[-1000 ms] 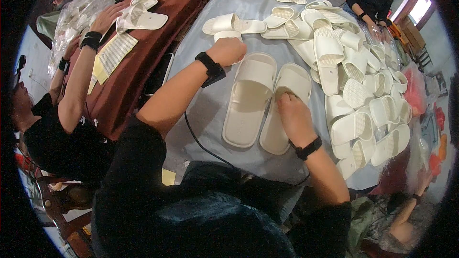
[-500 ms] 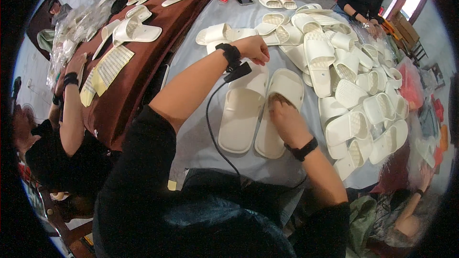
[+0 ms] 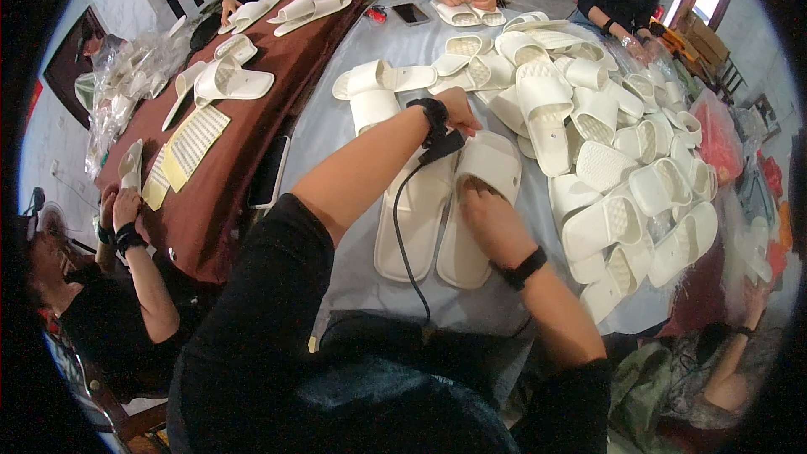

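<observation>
- Since a second ago, left hand has reached further up, curled over the slipper pair's top end on the grey table.
- Right hand presses flat, open, gripping nothing.
- Looks like pairing/aligning; next probably needs squaring both up.

Two cream slippers lie side by side, soles down, on the grey table; toes point away. The right slipper touches the left slipper.
</observation>
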`<state>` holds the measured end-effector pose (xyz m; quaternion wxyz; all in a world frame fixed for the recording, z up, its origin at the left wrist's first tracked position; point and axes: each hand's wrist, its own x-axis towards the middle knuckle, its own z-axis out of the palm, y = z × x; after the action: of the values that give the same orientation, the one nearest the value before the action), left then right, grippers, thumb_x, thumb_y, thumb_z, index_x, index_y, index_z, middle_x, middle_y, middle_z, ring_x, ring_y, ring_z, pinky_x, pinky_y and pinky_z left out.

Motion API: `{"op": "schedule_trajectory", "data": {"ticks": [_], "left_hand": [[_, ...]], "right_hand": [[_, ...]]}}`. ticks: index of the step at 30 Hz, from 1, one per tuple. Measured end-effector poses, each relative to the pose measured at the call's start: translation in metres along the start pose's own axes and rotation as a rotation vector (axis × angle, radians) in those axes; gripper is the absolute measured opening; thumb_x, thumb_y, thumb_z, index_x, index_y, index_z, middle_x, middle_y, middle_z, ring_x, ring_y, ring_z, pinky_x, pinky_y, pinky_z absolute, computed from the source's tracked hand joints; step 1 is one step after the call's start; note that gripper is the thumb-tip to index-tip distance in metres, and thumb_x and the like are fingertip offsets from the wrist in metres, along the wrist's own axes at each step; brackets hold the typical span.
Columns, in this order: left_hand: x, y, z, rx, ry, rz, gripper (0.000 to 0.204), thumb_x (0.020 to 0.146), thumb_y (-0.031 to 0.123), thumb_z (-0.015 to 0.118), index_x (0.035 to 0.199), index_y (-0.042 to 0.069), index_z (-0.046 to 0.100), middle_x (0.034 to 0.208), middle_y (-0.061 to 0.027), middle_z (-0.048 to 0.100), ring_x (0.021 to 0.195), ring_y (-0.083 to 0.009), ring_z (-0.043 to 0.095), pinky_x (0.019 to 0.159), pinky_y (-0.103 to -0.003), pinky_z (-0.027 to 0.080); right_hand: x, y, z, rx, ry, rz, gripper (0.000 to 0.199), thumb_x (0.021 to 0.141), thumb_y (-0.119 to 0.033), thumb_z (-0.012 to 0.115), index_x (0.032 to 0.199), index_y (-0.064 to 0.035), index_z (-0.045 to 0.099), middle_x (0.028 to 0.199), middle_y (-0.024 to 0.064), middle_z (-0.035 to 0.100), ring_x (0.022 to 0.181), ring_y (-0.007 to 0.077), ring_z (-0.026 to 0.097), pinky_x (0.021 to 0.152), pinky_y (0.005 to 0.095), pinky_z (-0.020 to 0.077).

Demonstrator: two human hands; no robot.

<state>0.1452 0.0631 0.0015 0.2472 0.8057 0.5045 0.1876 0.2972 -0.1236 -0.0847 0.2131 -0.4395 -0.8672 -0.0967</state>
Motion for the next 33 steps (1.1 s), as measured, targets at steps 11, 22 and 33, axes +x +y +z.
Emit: {"op": "schedule_trajectory", "data": {"ticks": [11,22,33], "left_hand": [[-0.014,-0.01,0.133,-0.598,-0.055,0.047,0.015,0.08,0.003,0.073,0.087,-0.009,0.069,0.075,-0.0142,0.07,0.063,-0.0181,0.07,0.059,-0.029,0.06],[-0.107,0.0,0.181,-0.745,0.057,0.226,0.013,0.089,0.009,0.068,0.088,-0.004,0.068,0.073,-0.0063,0.067,0.066,-0.0125,0.064,0.058,-0.027,0.052],[-0.117,-0.024,0.199,-1.082,0.142,0.177,0.009,0.089,0.004,0.068,0.092,-0.004,0.065,0.083,-0.0071,0.066,0.071,-0.0135,0.066,0.065,-0.027,0.053]], "right_hand": [[-0.093,-0.023,-0.004,0.062,-0.073,0.197,0.032,0.091,-0.014,0.054,0.12,-0.0009,0.055,0.106,0.0185,0.065,0.089,0.0367,0.066,0.076,0.0461,0.0531],[-0.076,0.031,0.02,1.147,0.215,0.567,0.045,0.084,0.007,0.06,0.128,0.0,0.054,0.124,0.0144,0.06,0.108,0.0212,0.063,0.073,0.0292,0.057],[-0.06,0.024,0.056,0.686,0.314,0.64,0.028,0.081,0.005,0.067,0.108,-0.0032,0.065,0.079,0.0117,0.066,0.066,0.0195,0.064,0.062,0.0309,0.05]]}}
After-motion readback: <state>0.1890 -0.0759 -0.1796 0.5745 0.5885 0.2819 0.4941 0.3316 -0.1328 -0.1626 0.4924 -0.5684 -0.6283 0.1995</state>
